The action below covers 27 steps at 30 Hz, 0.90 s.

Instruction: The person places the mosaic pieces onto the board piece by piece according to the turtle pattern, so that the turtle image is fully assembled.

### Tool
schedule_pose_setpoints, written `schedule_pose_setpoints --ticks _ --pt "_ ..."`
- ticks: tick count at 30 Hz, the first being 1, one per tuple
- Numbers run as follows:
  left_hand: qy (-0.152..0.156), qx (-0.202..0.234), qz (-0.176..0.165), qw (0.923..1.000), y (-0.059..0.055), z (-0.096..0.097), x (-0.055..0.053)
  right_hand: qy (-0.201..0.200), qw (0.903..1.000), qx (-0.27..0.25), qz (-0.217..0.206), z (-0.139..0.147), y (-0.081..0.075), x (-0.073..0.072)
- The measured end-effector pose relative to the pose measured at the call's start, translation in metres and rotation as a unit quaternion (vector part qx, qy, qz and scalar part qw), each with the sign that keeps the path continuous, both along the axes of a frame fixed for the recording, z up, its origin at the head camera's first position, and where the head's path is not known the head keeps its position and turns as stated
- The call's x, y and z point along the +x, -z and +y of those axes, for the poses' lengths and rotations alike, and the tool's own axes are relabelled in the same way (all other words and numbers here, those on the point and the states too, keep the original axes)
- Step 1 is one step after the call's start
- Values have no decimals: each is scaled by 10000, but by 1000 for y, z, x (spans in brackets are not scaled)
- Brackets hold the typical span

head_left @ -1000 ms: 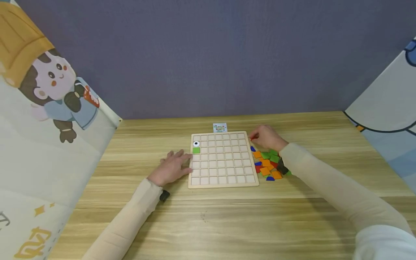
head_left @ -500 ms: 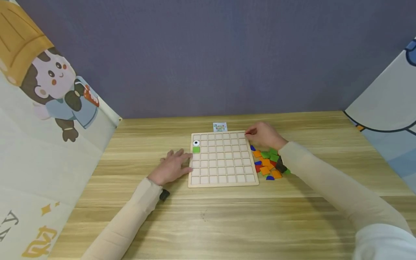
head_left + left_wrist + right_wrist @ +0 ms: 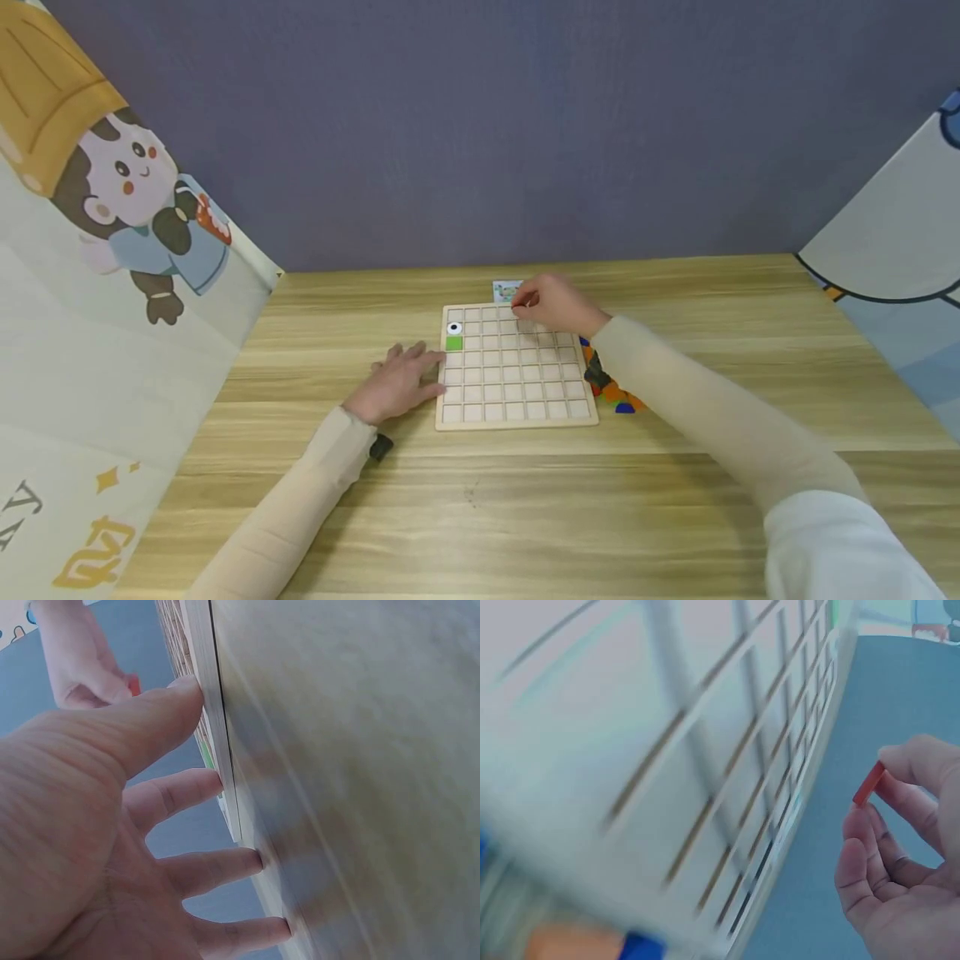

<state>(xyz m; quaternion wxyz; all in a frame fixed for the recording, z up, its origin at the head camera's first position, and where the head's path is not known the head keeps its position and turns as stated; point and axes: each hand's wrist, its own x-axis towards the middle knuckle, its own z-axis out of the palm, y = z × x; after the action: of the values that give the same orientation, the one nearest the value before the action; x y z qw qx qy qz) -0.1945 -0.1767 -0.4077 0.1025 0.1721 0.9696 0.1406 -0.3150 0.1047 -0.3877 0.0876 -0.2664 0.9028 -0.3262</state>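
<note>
A wooden grid board (image 3: 510,425) lies on the table, its square cells framed by thin ridges. Near its upper left corner sit a white eye tile (image 3: 454,328) and, just below, a green square tile (image 3: 453,343). My left hand (image 3: 396,385) rests at the board's left edge, fingers spread and thumb touching the rim. Above the board's top rows is my right hand (image 3: 557,303). It pinches a small red tile (image 3: 868,783) between thumb and fingertips, seen edge-on in the right wrist view. The tile's full shape cannot be made out.
A small printed card (image 3: 505,291) lies behind the board, partly covered by the right hand. To the board's right, a pile of orange, blue, red and green tiles (image 3: 625,407) is partly hidden under the right forearm. A dark wall (image 3: 525,133) stands behind the table.
My right hand has moved left from beside the board's right edge to over its top rows, carrying the red tile. The left hand has stayed at the board's left edge.
</note>
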Motion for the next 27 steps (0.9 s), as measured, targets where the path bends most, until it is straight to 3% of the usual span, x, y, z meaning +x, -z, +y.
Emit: schedule_pose_setpoints --ticks 12,27 --pt "-131 11 60 9999 -1 6 -10 -1078 9942 -11 -67 -55 3 -16" --pt "-115 -17 26 9999 -1 4 -6 -921 9936 170 -637 -70 6 -12"
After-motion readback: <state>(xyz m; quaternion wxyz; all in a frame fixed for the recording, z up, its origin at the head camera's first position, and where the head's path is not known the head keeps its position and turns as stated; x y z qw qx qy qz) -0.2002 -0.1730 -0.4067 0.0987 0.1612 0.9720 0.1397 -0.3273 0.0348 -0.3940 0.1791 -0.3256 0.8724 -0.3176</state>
